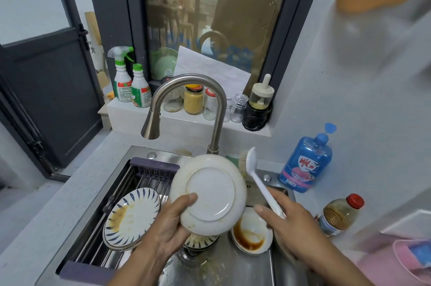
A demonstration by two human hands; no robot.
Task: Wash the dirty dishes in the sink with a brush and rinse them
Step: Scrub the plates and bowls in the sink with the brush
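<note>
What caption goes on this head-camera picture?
Left hand holds a dirty plate over the sink; right hand holds a white brush beside it.

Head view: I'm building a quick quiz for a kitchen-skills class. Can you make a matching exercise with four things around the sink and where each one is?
Things
1. white plate
2. brush
3. blue-striped plate
4. blue bottle

Places
A. standing to the right of the sink
B. held in the left hand, underside toward the camera
C. lying on the rack in the sink
D. held in the right hand

Pairs: 1-B, 2-D, 3-C, 4-A
</note>
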